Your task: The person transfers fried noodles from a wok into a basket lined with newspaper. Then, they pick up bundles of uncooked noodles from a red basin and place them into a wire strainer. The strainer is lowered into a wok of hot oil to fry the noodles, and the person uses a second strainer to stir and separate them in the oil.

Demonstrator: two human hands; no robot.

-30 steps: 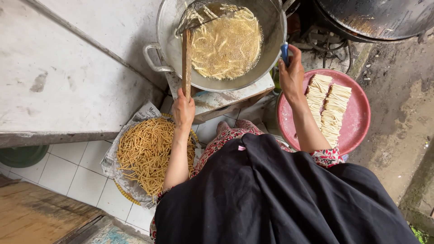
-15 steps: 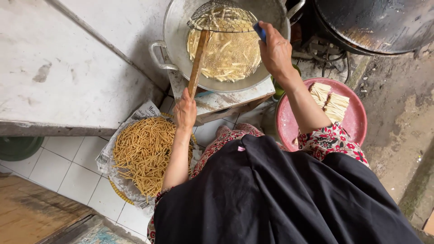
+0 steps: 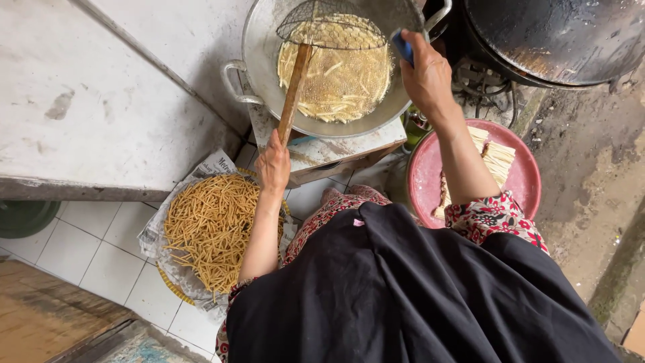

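Two hands [image 3: 274,163] [image 3: 424,75], one skimmer [image 3: 330,25], one wok [image 3: 265,60].

The wok [image 3: 259,50] is dull grey metal, scuffed and matt. Beyond the left fingers [image 3: 272,144], the skimmer [image 3: 329,27] has a wire-mesh basket on a worn, pale wooden handle [image 3: 293,91]. The right fingers [image 3: 420,50] wrap a blue plastic grip [image 3: 402,46]. Near the right forearm, the pink tray [image 3: 527,181] looks like smooth plastic. Below the left fingers, fried sticks [image 3: 208,225] lie dry and rough on crumpled newspaper [image 3: 211,165] over glossy white floor tiles [image 3: 101,249].
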